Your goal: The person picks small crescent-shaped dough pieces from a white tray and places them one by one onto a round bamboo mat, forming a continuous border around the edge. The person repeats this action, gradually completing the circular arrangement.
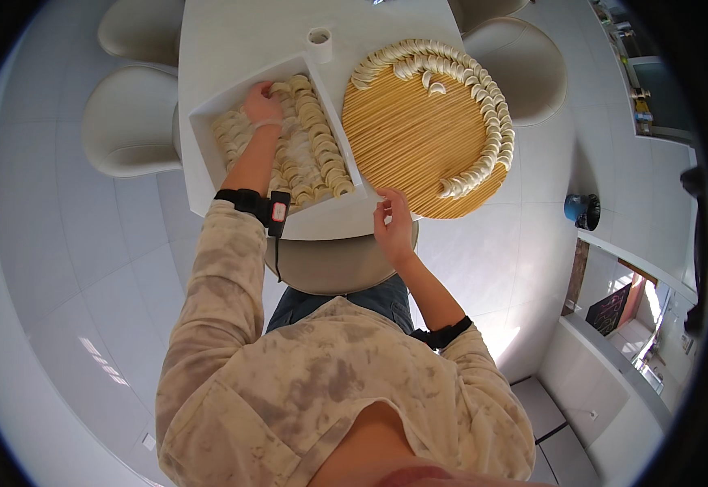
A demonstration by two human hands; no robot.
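My left hand [262, 106] reaches into a white rectangular box [201, 152] lined with rows of uncooked dumplings [323, 143]. Its fingers touch the dumplings near the far side of the box; the fingertips are partly hidden, so a grip on one cannot be made out. My right hand [395, 228] hovers by the near table edge, between the box and a round slatted board [414, 140]. Nothing shows between its loosely bent fingers. Curved rows of dumplings [492, 122] follow the board's far and right rim, and two loose ones [436, 89] lie just inside them.
The white table [244, 30] carries a paper-like roll [320, 45] behind the box. A chair [335, 262] stands between me and the table, with further chairs [131, 122] at its sides. A bin [582, 210] stands on the floor at right.
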